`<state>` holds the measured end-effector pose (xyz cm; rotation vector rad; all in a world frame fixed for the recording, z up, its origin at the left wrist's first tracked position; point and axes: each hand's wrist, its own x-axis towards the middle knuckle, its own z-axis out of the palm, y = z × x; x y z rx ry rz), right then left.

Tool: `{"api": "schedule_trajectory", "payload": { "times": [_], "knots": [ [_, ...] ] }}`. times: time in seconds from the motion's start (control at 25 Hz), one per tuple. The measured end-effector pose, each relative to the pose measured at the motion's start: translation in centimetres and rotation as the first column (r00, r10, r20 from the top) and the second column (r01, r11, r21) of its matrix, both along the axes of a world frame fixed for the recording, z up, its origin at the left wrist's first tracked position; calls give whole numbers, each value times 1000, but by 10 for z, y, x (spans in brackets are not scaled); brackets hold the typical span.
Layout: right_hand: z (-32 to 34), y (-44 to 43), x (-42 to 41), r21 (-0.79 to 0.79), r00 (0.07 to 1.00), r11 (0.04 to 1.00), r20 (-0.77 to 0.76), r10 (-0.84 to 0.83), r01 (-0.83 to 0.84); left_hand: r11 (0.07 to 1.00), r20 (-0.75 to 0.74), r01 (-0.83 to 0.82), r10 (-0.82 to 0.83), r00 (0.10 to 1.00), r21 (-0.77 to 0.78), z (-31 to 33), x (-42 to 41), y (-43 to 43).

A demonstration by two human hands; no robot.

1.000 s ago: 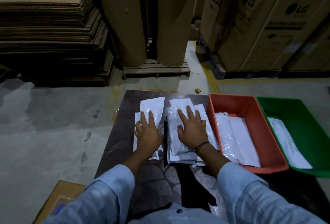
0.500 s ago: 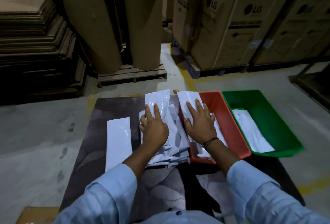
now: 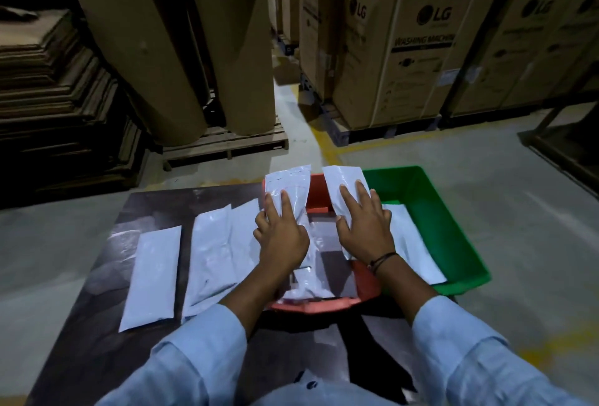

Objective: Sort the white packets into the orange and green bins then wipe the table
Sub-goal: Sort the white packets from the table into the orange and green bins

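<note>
1. A dim warehouse: printed cartons (image 3: 405, 49) and tall cardboard rolls (image 3: 146, 49) stand behind a dark table (image 3: 81, 341).
2. The left-held packet (image 3: 287, 178) hangs over the far left corner of the orange bin (image 3: 319, 303), its long axis pointing away from the person. The left hand (image 3: 282, 237) grips its near half, fingers on top and thumb hidden.
3. The right-held packet (image 3: 343, 175) runs nearly parallel, above the wall where the orange bin meets the green bin (image 3: 447, 221). The right hand (image 3: 364, 230) grips it, fingers spread on top and thumb at its left edge.
4. The green bin lies just right of the right hand, so that hand is likely the one to serve it; the left need only lower.
5. A binned packet (image 3: 411, 243) lies lengthwise in the green bin.
6. Left of the left hand, a single packet (image 3: 152, 276) and an overlapping pair (image 3: 210, 260) wait on the table.
</note>
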<state>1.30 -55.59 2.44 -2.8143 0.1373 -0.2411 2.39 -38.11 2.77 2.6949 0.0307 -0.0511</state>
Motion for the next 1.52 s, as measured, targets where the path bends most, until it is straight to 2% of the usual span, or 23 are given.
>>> {"api": "schedule_trajectory", "payload": {
  "times": [0.24, 0.48, 0.68, 0.8, 1.08, 1.2, 1.32, 1.4, 1.52],
  "knots": [
    [-10, -80, -9, 44, 1000, 999, -16, 3, -2, 1000, -24, -17, 17, 1000, -3, -2, -11, -76],
    [-29, -150, -11, 16, 990, 1000, -143, -5, 8, 999, -51, -7, 5, 999, -33, 5, -15, -155],
    [-47, -174, -5, -100, 965, 995, -262, -1, -26, 998, -78, 50, -52, 996, -28, 5, -10, -190],
    [-59, -179, -1, -184, 938, 975, -341, 54, -123, 996, -99, 73, -77, 992, -41, 6, -4, -209],
    [-83, -179, 7, -267, 895, 945, -443, 56, -191, 998, -142, 44, -49, 989, -36, -5, 6, -222],
    [-69, -184, 3, -224, 929, 957, -358, 96, -185, 999, -139, 43, -44, 989, -11, -13, 6, -223],
    [-53, -197, 0, -172, 991, 978, -74, 107, -118, 999, -121, 39, -38, 992, 9, -19, 4, -231],
    [-45, -210, -1, -147, 998, 989, 47, 42, -34, 998, -119, 49, -45, 992, 33, -25, 1, -240],
    [-43, -225, -5, -88, 1000, 996, 10, -13, 14, 999, -200, 16, -8, 980, 37, -41, 0, -254]
  ]
}}
